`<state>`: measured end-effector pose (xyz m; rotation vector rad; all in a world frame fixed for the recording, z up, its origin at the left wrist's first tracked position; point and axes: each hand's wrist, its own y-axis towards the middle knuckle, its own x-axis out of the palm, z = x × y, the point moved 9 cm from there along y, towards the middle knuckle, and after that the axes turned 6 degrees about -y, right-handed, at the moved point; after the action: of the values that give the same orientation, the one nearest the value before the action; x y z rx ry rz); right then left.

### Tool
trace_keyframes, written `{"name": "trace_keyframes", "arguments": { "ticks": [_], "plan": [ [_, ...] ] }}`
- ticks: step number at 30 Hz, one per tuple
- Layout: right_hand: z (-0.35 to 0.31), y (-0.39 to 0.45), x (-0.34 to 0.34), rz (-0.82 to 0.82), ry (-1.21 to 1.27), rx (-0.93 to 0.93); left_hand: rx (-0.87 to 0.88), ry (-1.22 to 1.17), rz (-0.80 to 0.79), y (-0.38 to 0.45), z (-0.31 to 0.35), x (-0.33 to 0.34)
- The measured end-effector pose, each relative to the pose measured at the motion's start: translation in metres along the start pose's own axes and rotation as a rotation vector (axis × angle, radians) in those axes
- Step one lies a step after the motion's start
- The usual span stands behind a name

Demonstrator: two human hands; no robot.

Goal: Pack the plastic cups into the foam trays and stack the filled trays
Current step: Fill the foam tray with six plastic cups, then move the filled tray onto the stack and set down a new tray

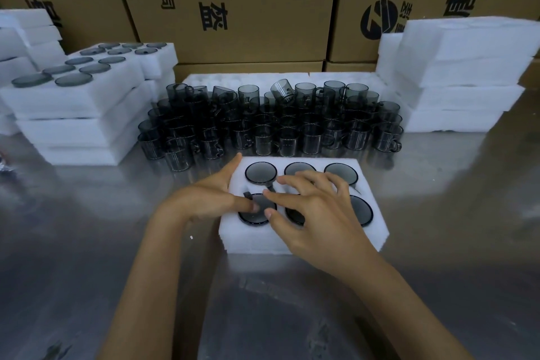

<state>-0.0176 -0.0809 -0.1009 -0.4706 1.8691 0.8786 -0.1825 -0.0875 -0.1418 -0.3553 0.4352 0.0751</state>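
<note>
A white foam tray (377, 231) lies on the steel table in front of me, its round pockets holding several dark smoky plastic cups bottom-up. My left hand (210, 196) rests at the tray's left edge, its thumb pressing the near-left cup (254, 221) and its index finger stretched along the tray's far-left corner. My right hand (318, 213) lies spread over the tray's middle, fingertips touching the cups and covering the near-middle pocket. Behind the tray stands a crowd of loose cups (271, 126).
Filled foam trays (81, 102) are stacked at the left. Foam trays (455, 79) are piled at the right, and more foam lies behind the cups. Brown cardboard boxes (248, 3) form a wall at the back. The shiny metal table (87, 242) spreads around the tray.
</note>
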Motion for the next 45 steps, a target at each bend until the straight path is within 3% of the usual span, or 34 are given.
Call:
{"name": "trace_keyframes", "arguments": {
  "ticks": [6, 9, 12, 16, 20, 24, 30, 36, 41, 45],
  "plan": [
    [0.009, -0.001, 0.000, 0.001, 0.092, -0.037, -0.126, 0.158, 0.228, -0.004, -0.001, -0.008],
    [0.025, 0.002, -0.018, 0.141, 0.132, 0.022, -0.134, 0.247, 0.277, -0.002, -0.003, -0.006],
    [0.059, 0.001, -0.047, 0.354, 0.181, 0.177, -0.082, 0.105, 0.361, -0.004, 0.002, -0.015],
    [0.119, -0.017, -0.061, 0.603, 0.538, 0.491, 0.007, -0.118, 0.469, -0.010, 0.007, -0.031],
    [0.154, -0.029, -0.052, 0.721, 0.731, 0.706, 0.097, -0.358, 0.606, -0.021, 0.006, -0.052],
    [0.156, -0.027, -0.030, 0.648, 0.678, 0.728, 0.123, -0.623, 0.706, -0.029, -0.001, -0.072],
    [0.141, -0.017, 0.001, 0.503, 0.525, 0.608, 0.227, -1.093, 0.768, -0.031, 0.002, -0.094],
    [0.152, -0.015, 0.012, 0.441, 0.505, 0.636, 0.349, -1.261, 0.940, -0.002, 0.055, -0.189],
    [0.150, -0.006, 0.008, 0.384, 0.391, 0.588, 0.190, -1.124, 1.197, 0.024, 0.077, -0.273],
    [0.157, 0.012, 0.006, 0.293, 0.206, 0.553, 0.001, -0.774, 1.310, 0.049, 0.058, -0.324]
  ]
}}
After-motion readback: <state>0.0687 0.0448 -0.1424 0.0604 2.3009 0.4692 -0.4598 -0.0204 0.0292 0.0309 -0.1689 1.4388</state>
